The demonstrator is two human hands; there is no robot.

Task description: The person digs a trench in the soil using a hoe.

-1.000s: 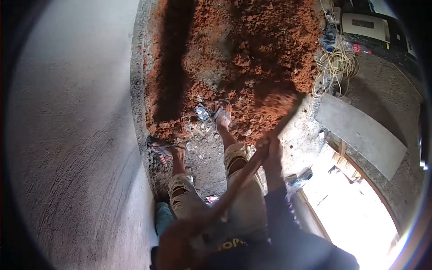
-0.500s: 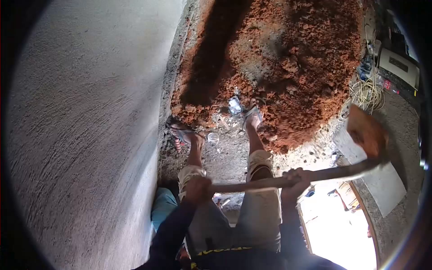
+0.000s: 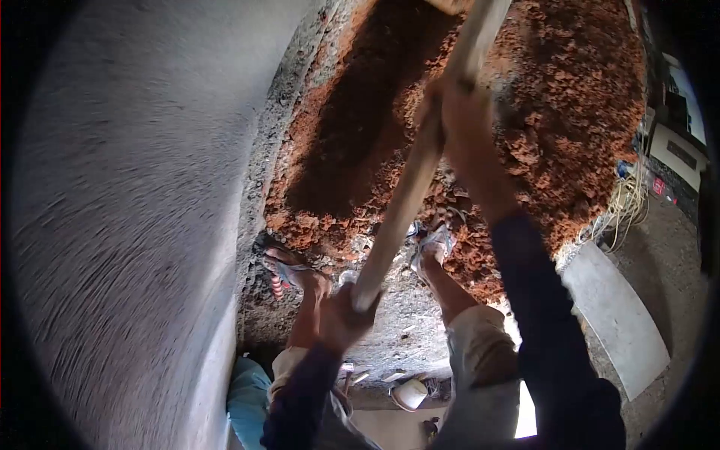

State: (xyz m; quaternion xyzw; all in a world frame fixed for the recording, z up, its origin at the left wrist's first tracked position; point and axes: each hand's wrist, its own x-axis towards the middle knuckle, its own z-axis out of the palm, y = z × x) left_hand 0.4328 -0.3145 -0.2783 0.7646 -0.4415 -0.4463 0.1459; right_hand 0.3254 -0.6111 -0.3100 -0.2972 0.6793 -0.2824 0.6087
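Observation:
A hoe with a long wooden handle (image 3: 401, 214) slants from lower left to the top edge of the view. My left hand (image 3: 347, 319) is closed round its lower end, in front of my shins. Farther up, my right hand (image 3: 463, 116) grips the handle with the arm stretched forward. The hoe's blade is mostly cut off at the top edge. Below and beyond the handle lies a heap of loose red soil (image 3: 570, 142), part of it in dark shadow. My feet, in sandals, stand at the near edge of the soil.
A rough grey wall (image 3: 135, 210) rises close on the left. To the right are a pale flat board (image 3: 619, 319) and a coil of cable (image 3: 626, 206). A white bucket (image 3: 409, 394) is behind my legs, and blue-green cloth (image 3: 249, 401) lies by the wall.
The hoe has swung from the right side, where its blade showed, up and forward over the soil. My right hand has moved forward with the handle; both hands keep their hold.

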